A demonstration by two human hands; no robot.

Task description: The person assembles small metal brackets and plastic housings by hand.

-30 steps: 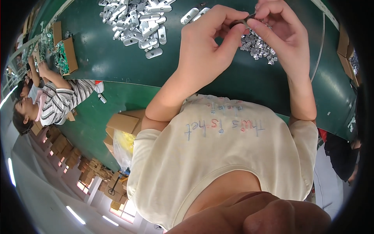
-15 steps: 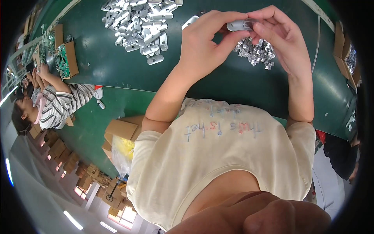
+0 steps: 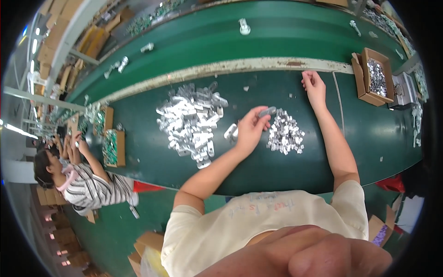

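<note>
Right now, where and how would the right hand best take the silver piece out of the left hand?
I'd pinch the silver piece at its free end, with the right hand coming from the right. The left hand holds it from the left, leaving that end jutting out rightward, and its slim, long shape seems to suit finger and thumb.

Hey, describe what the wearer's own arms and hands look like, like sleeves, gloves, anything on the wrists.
The left hand and right hand are ungloved, with no watch, bracelet or cable visible at the wrists. Both forearms are uncovered below the short, loose sleeves of a cream T-shirt, which has coloured lettering on its front.
</note>
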